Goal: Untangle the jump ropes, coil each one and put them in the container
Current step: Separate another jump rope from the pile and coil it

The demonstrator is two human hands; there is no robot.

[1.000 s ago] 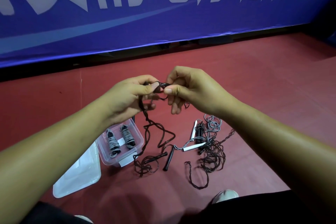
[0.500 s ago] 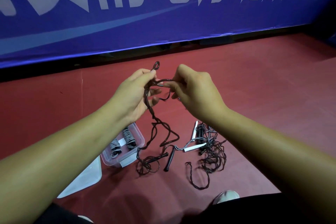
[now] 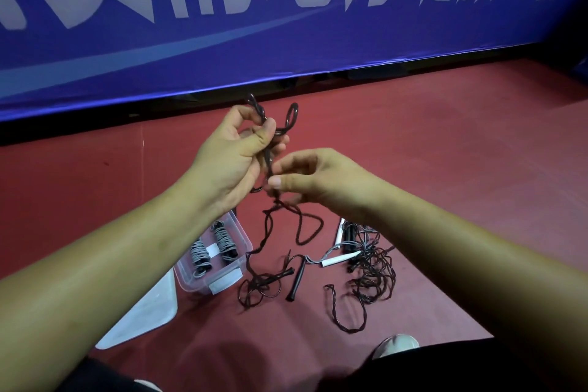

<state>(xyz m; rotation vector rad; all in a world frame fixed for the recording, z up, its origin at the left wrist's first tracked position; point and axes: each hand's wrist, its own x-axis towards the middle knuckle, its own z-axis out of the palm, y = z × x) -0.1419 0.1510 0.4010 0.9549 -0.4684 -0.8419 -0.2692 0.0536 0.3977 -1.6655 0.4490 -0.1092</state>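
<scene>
My left hand [image 3: 235, 156] grips a twisted dark jump rope [image 3: 270, 229], with two small loops sticking up above its fingers. My right hand [image 3: 315, 178] pinches the same rope just below, between thumb and fingers. From there the rope hangs down to a loose tangle and a black handle [image 3: 297, 278] on the red floor. A second tangled pile of ropes [image 3: 372, 274] with a white handle [image 3: 339, 261] lies to the right. The clear plastic container [image 3: 237, 278] stands below my left wrist and holds two coiled grey ropes [image 3: 213, 248].
The container's clear lid [image 3: 143, 312] lies on the floor left of it. A blue banner wall [image 3: 286, 25] closes off the far side. My shoe tip [image 3: 397, 344] shows at the bottom, near the right tangle.
My left hand has risen with the rope and more loops now stand above its fingers. My right hand has dropped lower along the rope, below the left hand.
</scene>
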